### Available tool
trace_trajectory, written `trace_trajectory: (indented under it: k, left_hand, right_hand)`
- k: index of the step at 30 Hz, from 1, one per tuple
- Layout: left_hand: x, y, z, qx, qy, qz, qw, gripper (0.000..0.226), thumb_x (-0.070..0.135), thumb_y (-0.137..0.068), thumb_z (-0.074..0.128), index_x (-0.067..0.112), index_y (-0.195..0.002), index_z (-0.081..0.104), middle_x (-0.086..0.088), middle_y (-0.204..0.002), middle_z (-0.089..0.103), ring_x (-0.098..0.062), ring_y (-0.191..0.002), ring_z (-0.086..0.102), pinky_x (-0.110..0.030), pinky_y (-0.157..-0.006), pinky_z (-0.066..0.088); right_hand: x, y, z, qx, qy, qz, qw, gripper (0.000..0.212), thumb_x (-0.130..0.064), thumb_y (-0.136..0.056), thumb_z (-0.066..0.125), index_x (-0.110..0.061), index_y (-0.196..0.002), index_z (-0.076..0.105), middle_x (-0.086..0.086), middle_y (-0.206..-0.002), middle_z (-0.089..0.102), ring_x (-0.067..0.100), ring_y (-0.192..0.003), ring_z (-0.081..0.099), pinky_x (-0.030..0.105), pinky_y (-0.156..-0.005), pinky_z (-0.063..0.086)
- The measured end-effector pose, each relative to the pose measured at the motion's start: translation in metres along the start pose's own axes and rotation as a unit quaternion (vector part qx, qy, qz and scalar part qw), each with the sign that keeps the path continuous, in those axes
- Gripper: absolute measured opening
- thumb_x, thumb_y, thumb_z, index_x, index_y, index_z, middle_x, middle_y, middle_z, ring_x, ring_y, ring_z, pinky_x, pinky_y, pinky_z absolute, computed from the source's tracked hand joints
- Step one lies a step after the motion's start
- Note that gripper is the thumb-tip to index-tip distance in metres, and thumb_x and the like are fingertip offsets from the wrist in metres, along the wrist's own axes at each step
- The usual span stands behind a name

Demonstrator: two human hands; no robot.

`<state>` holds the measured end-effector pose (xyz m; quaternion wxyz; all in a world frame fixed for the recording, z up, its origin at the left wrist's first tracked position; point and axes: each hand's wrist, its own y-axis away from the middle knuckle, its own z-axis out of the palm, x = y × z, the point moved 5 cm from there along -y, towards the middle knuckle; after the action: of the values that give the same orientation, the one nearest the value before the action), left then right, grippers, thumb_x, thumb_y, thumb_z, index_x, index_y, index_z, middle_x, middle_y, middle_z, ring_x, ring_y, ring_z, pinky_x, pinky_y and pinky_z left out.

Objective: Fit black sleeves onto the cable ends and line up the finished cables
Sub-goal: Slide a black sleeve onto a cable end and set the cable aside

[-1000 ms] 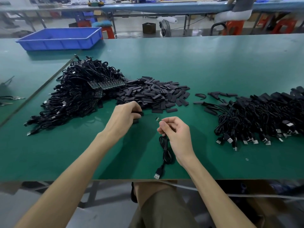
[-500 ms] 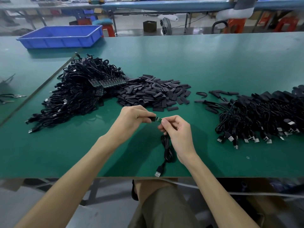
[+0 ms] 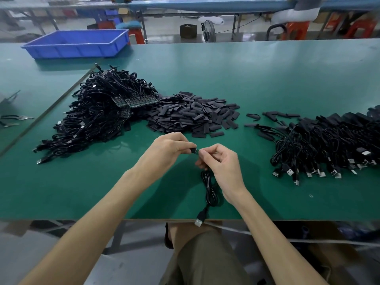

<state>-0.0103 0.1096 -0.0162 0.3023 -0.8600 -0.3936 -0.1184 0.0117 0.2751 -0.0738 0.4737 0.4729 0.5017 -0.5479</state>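
Table top [image 3: 226,75]: plain dark green, pale brown front edge. Cable pile [image 3: 98,114] at 10 o'clock: black with a few silver plug tips. Circuit strips [image 3: 139,100] on it: dark green, rows of fine pale contacts. Sleeve heap [image 3: 195,116] at 12: matte black. Finished cables [image 3: 329,145] at 3: black, silver plugs along the near side. Centre: sleeve [image 3: 193,150] black, cable [image 3: 209,190] glossy black. Plug [image 3: 199,222] at 6: black body, silver tip. Tray [image 3: 76,43] at 11: bright blue. Stools [image 3: 296,29] at 1: orange-red. Shorts [image 3: 205,260] at 6: olive. Floor [image 3: 30,254]: grey.
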Motion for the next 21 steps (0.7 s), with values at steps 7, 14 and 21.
trace_trajectory:
  k: [7,14,21]
  left_hand:
    - [0.017,0.001,-0.005,-0.053,-0.051,0.074,0.995,0.039,-0.017,-0.09,0.059,0.006,-0.117,0.076,-0.009,-0.101,0.068,-0.025,-0.091,0.062,-0.04,-0.08,0.055]
    - [0.0,0.0,-0.005,-0.038,0.002,-0.005,0.999,0.037,-0.016,-0.095,0.054,0.004,-0.118,0.075,-0.009,-0.104,0.068,-0.018,-0.091,0.07,-0.036,-0.089,0.058]
    - [-0.006,0.004,-0.001,-0.034,0.011,-0.031,0.999,0.026,-0.004,-0.092,0.068,0.008,-0.113,0.078,-0.005,-0.099,0.071,-0.018,-0.086,0.07,-0.037,-0.086,0.058]
  right_hand:
    - [0.0,0.001,0.006,-0.028,0.005,0.02,0.999,0.019,-0.021,-0.093,0.074,-0.006,-0.102,0.066,0.008,-0.08,0.078,0.018,-0.073,0.074,0.025,-0.069,0.056]
    - [0.001,0.001,0.007,-0.039,0.025,0.019,0.999,0.011,-0.016,-0.106,0.056,-0.009,-0.109,0.064,-0.001,-0.093,0.08,0.012,-0.09,0.076,0.02,-0.081,0.056]
    - [0.0,0.001,0.004,-0.011,0.117,-0.002,0.993,0.012,-0.017,-0.101,0.064,-0.013,-0.091,0.07,-0.004,-0.082,0.078,0.01,-0.081,0.072,0.035,-0.084,0.058]
